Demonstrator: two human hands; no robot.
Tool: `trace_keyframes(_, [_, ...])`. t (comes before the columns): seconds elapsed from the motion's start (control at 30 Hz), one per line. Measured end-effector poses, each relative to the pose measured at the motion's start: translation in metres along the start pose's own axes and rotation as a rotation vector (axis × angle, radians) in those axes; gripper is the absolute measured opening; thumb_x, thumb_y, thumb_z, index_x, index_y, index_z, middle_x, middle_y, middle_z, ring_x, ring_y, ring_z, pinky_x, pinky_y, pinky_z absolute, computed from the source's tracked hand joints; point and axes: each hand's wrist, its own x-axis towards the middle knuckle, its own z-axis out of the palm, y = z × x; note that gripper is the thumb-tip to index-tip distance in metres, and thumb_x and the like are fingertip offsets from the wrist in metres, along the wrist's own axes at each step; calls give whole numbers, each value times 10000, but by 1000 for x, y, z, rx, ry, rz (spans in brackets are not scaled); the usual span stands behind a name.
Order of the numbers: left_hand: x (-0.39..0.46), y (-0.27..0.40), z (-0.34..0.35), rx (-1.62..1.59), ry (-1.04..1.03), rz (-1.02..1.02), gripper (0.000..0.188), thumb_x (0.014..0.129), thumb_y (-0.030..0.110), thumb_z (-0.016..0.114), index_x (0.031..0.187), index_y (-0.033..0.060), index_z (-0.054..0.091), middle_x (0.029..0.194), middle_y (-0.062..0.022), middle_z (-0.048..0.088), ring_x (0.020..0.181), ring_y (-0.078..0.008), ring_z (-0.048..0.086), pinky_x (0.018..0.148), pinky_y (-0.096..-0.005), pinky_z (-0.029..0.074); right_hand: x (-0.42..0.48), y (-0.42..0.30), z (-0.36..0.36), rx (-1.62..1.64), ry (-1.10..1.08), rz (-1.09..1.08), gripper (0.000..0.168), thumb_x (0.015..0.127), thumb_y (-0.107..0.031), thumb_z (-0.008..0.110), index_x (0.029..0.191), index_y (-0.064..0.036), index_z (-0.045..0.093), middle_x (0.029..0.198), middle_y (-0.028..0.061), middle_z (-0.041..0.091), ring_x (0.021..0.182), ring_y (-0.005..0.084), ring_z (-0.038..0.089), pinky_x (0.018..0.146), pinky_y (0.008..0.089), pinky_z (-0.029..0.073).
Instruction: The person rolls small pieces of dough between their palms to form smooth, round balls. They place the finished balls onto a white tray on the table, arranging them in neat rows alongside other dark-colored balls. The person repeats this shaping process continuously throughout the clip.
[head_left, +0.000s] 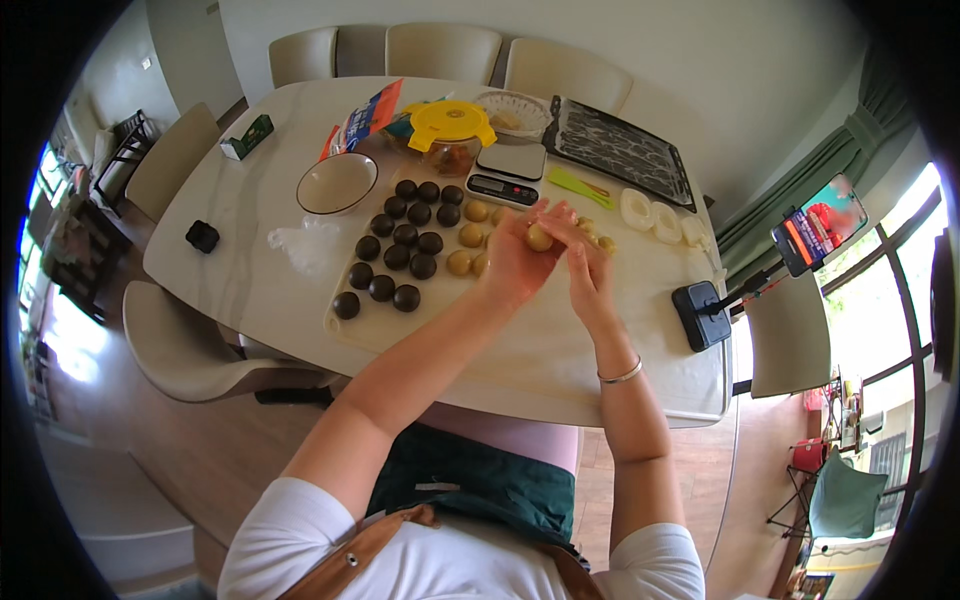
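Between my palms, above the right part of a white cutting board (346, 324), is a yellow dough ball (538, 238). My left hand (517, 259) cups it from the left and below. My right hand (581, 251) leans against it from the right, fingers partly over it. Several dark balls (396, 256) lie in rows on the board's left part. Beside them sit several yellow balls (470, 235), some hidden by my left hand. More yellow balls (607, 244) show just behind my right hand. A digital kitchen scale (502, 187) stands beyond my hands.
A bowl (337, 184), crumpled plastic wrap (304, 246) and a yellow-lidded container (450, 126) surround the board. Behind lie a lime-green spatula (574, 184) and a black tray (622, 146). White molds (652, 217) and a phone (819, 223) on a stand (702, 315) are at the right.
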Motion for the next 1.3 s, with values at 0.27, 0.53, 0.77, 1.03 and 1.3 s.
trace_keyframes(0.27, [-6, 4, -6, 98, -31, 38, 596, 1011, 493, 217, 1414, 70, 337, 1458, -146, 374, 1364, -297, 339, 1142, -447, 260, 3, -18, 13, -167, -201, -284, 516, 988, -406, 434, 1176, 36, 623, 1231, 203, 602, 1264, 346, 474, 1080, 432, 325])
trace_keyframes(0.53, [-4, 12, 9, 86, 19, 111, 591, 1021, 460, 198, 1420, 38, 309, 1453, -148, 378, 1346, -290, 370, 1128, -420, 290, 0, 3, -1, -417, -28, -81, 447, 934, -299, 539, 1309, -56, 539, 1338, 163, 530, 1291, 394, 426, 1075, 421, 342])
trace_keyframes(0.77, [4, 22, -13, 196, -134, 242, 627, 1013, 492, 209, 1426, 29, 300, 1463, -144, 373, 1373, -287, 338, 1137, -422, 273, 1, -32, 23, -448, -343, -363, 517, 924, -347, 560, 1336, -40, 499, 1445, 170, 406, 1342, 364, 370, 1096, 461, 315])
trace_keyframes(1.03, [-1, 5, -9, 109, -132, -57, 605, 1005, 522, 181, 1347, 60, 371, 1326, -129, 488, 1265, -309, 440, 1077, -475, 340, 6, 7, -4, -545, -159, -202, 555, 920, -385, 556, 1351, -44, 482, 1429, 193, 410, 1341, 373, 365, 1106, 469, 292])
trace_keyframes(1.3, [3, 20, -7, 126, -103, 200, 649, 1003, 520, 177, 1388, 19, 328, 1441, -147, 404, 1351, -302, 361, 1133, -449, 280, 7, -28, 10, -283, -365, -385, 570, 903, -408, 577, 1329, -36, 504, 1391, 211, 438, 1313, 387, 386, 1081, 456, 324])
